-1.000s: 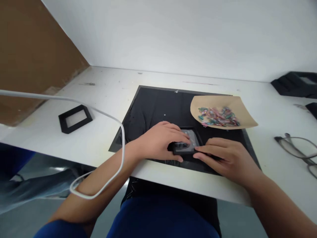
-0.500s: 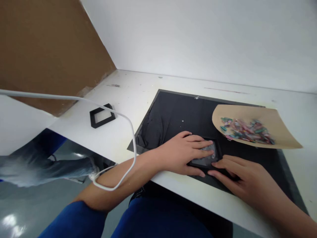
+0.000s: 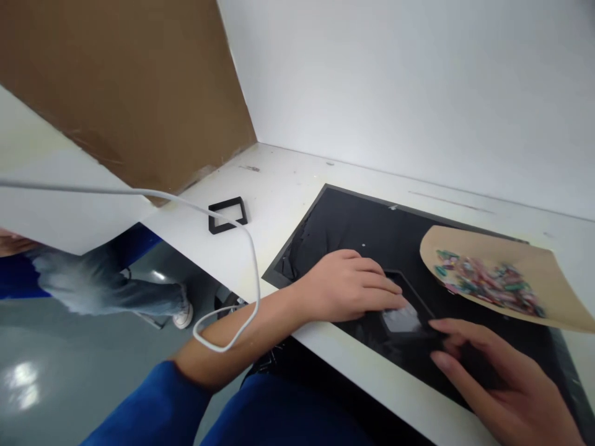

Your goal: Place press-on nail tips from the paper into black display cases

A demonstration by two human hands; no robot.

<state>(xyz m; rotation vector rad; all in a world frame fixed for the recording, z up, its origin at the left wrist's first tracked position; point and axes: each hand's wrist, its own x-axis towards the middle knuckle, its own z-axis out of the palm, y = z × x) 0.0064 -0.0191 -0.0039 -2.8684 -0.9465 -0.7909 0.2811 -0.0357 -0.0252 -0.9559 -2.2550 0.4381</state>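
My left hand (image 3: 351, 286) rests over the left end of a black rectangular frame (image 3: 421, 297) on the dark mat. Its fingers are together and bent over that end, with the tips on the shiny grey middle (image 3: 403, 319); the thumb is mostly hidden. At the frame's right end is my right hand (image 3: 497, 371), blurred, its thumb and forefinger apart and the forefinger tip by the edge. Farther back, a tan paper sheet or tray (image 3: 553, 272) bears a pile of small, colourful wrapped pieces (image 3: 493, 282).
A second black frame (image 3: 227, 215) lies on the white table (image 3: 279, 179) to the left. A white cable (image 3: 253, 260) crosses in front and loops over my left forearm. Brown and white panels stand behind. At the far left, a person's jeans (image 3: 88, 279) and shoe (image 3: 183, 314) show.
My left fingers have drawn together from a spread pose. The right thumb and forefinger have moved apart at the frame's right end. The camera view has shifted, moving the scene within the picture.
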